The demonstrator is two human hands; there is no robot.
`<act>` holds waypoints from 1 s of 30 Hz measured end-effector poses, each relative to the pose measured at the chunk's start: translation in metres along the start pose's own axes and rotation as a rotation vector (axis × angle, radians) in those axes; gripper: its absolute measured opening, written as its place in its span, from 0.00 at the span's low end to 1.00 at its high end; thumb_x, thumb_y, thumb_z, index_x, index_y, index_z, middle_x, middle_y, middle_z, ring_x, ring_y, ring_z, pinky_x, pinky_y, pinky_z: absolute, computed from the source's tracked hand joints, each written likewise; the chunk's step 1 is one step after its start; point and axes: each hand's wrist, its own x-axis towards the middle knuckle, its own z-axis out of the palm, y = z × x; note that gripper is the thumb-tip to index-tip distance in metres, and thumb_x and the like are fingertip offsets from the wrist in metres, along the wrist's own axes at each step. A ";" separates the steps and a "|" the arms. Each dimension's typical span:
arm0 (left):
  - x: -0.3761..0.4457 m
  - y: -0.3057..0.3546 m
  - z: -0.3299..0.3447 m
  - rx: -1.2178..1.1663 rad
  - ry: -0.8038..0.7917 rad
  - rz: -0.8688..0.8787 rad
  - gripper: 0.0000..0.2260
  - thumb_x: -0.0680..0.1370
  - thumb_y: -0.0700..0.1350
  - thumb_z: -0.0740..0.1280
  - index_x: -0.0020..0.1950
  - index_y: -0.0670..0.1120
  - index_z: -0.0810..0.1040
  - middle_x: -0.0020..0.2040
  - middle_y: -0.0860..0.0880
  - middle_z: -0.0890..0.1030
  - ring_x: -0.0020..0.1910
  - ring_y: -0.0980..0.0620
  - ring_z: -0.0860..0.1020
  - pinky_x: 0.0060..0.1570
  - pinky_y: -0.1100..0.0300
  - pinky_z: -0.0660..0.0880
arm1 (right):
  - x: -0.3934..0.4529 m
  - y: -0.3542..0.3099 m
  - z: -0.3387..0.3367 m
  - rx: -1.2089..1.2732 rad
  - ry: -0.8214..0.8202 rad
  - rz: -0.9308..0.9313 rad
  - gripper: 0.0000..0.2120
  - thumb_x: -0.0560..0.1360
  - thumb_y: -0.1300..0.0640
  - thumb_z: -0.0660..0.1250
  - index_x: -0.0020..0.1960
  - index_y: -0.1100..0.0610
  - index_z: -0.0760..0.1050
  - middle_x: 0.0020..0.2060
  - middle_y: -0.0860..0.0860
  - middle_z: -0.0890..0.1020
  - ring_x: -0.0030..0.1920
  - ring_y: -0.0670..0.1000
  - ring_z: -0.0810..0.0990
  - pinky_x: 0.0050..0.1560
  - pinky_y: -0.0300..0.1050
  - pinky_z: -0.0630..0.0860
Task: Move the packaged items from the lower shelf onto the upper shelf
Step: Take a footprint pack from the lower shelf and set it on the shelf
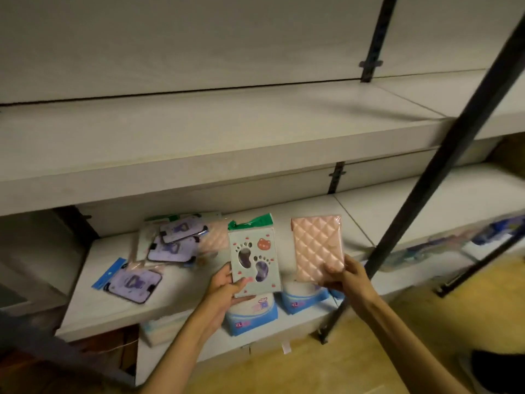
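My left hand [225,288] grips a pale green footprint-patterned package [254,258] with a green top by its lower edge. In my right hand [345,275] is a pink quilted package [318,247], held at its lower right corner. Both packages are upright in front of the lower shelf [99,305]. Several purple packaged items [173,243] lie piled on the lower shelf's left part, and one with a blue header [132,281] lies nearer the front. The upper shelf [199,137] is a bare white board above.
A dark metal upright [443,155] slants down on the right, close to my right arm. Blue-and-white XL packs [251,315] stand below the lower shelf. More goods [443,245] sit under the shelf at right. Wooden floor lies beneath.
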 end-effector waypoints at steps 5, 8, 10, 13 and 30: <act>-0.014 -0.003 0.100 0.133 -0.064 0.035 0.17 0.78 0.32 0.68 0.61 0.51 0.77 0.53 0.48 0.87 0.52 0.48 0.85 0.45 0.53 0.83 | -0.029 -0.014 -0.094 -0.028 0.014 -0.073 0.16 0.77 0.66 0.66 0.64 0.59 0.75 0.55 0.59 0.83 0.51 0.59 0.85 0.47 0.55 0.83; -0.024 -0.007 0.166 0.169 -0.088 0.052 0.17 0.78 0.33 0.68 0.62 0.50 0.76 0.54 0.48 0.86 0.53 0.48 0.85 0.44 0.55 0.83 | -0.045 -0.026 -0.158 -0.045 0.005 -0.113 0.16 0.77 0.68 0.65 0.63 0.58 0.75 0.54 0.58 0.84 0.50 0.58 0.85 0.44 0.53 0.84; -0.030 -0.010 0.213 0.185 -0.108 0.069 0.17 0.78 0.33 0.68 0.62 0.50 0.76 0.54 0.48 0.86 0.54 0.47 0.85 0.48 0.50 0.83 | -0.054 -0.037 -0.203 -0.032 0.027 -0.131 0.15 0.77 0.67 0.66 0.62 0.56 0.75 0.52 0.56 0.85 0.49 0.57 0.85 0.42 0.48 0.83; -0.037 -0.009 0.286 0.208 -0.142 0.113 0.16 0.77 0.34 0.69 0.60 0.51 0.77 0.52 0.49 0.87 0.54 0.46 0.85 0.50 0.48 0.83 | -0.060 -0.058 -0.269 -0.029 0.063 -0.150 0.15 0.76 0.64 0.68 0.61 0.54 0.75 0.52 0.54 0.85 0.49 0.55 0.86 0.42 0.50 0.83; -0.017 0.113 0.589 0.103 -0.287 0.463 0.15 0.77 0.34 0.69 0.60 0.50 0.78 0.53 0.50 0.87 0.53 0.50 0.85 0.52 0.54 0.81 | 0.023 -0.264 -0.504 -0.017 0.179 -0.468 0.17 0.75 0.66 0.69 0.63 0.59 0.73 0.52 0.56 0.83 0.46 0.56 0.86 0.39 0.47 0.81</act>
